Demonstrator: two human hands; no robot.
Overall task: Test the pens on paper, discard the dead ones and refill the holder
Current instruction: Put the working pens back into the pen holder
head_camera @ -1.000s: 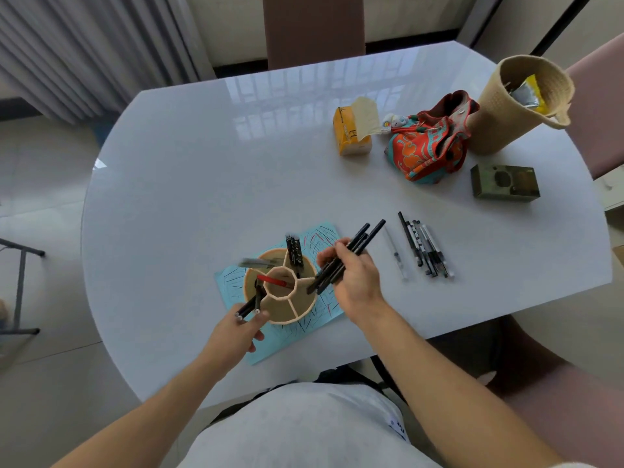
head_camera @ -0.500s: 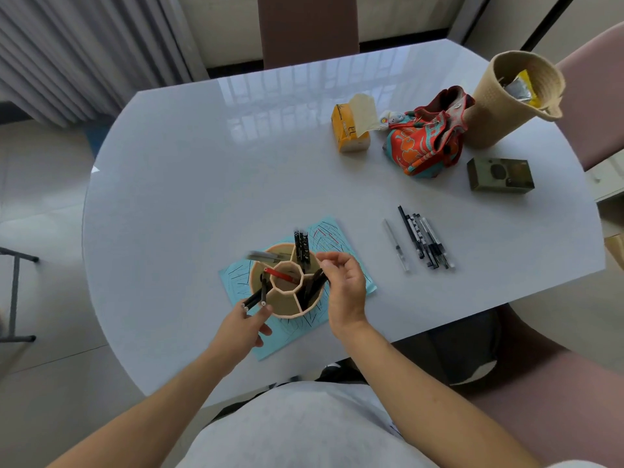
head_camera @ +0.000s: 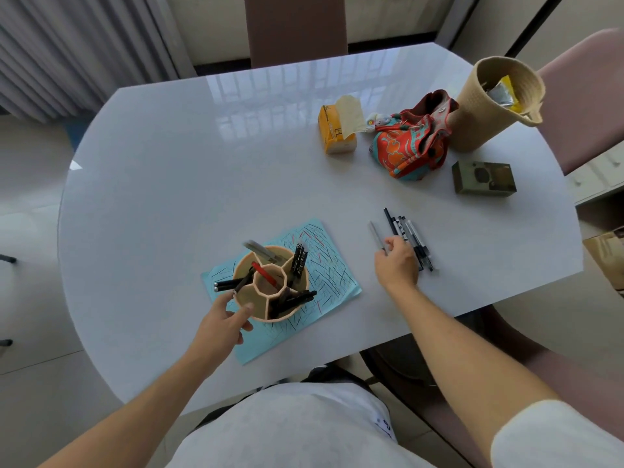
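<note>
A tan, multi-compartment pen holder (head_camera: 270, 317) stands on a blue scribbled paper (head_camera: 332, 265) near the table's front edge. Its front right compartment holds a bunch of black pens (head_camera: 293, 298). A red pen (head_camera: 265, 275) and other pens lean in further compartments. My left hand (head_camera: 223, 320) grips the holder's lower left wall with thumb and fingers. To the right, my right hand (head_camera: 395, 263) lies over the near ends of several loose black pens (head_camera: 405, 231), fingers loosely bent. Beside its thumb lies a clear pen (head_camera: 374, 231). No pen is lifted.
On the white table (head_camera: 202, 180), at the back right, stand an orange tissue pack (head_camera: 337, 136), a red patterned pouch (head_camera: 408, 146), a woven basket (head_camera: 483, 109) and an olive box (head_camera: 484, 179). A pink chair (head_camera: 580, 96) is to the right and a brown chair (head_camera: 297, 25) at the far side.
My right hand dropped its bunch of black pens into the holder's front right compartment, then moved right to the loose pens. My left hand stayed on the holder.
</note>
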